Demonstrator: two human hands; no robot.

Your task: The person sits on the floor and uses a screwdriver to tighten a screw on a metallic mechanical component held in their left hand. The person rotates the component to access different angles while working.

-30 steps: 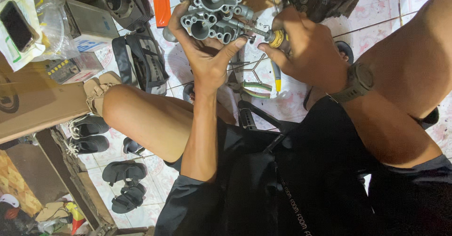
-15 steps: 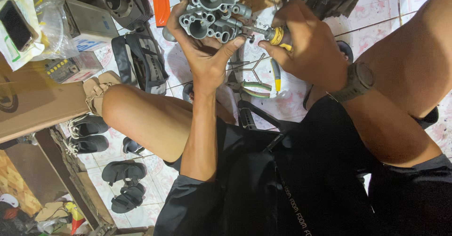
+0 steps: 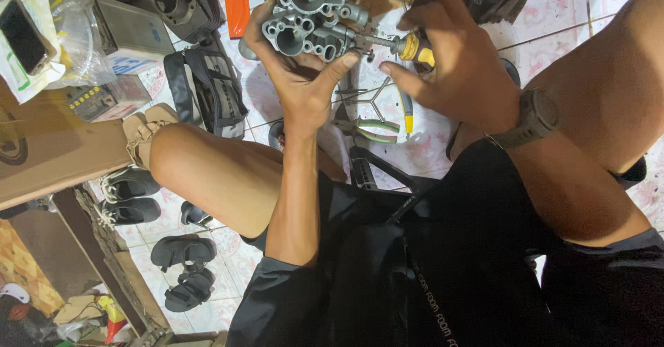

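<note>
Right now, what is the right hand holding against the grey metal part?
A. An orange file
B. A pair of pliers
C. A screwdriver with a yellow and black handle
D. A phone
C: the right hand grips a screwdriver with a yellow and black handle, its shaft reaching the grey metal part that the left hand holds up.

Little free room was left around the grey carburetor body (image 3: 315, 15). The floor (image 3: 443, 146) beneath was blocked by green-handled pliers (image 3: 370, 129) and a Y-shaped wrench (image 3: 366, 96). Passage leftward was barred by a black bag (image 3: 207, 91), rightward by the raised knee (image 3: 602, 77).
</note>
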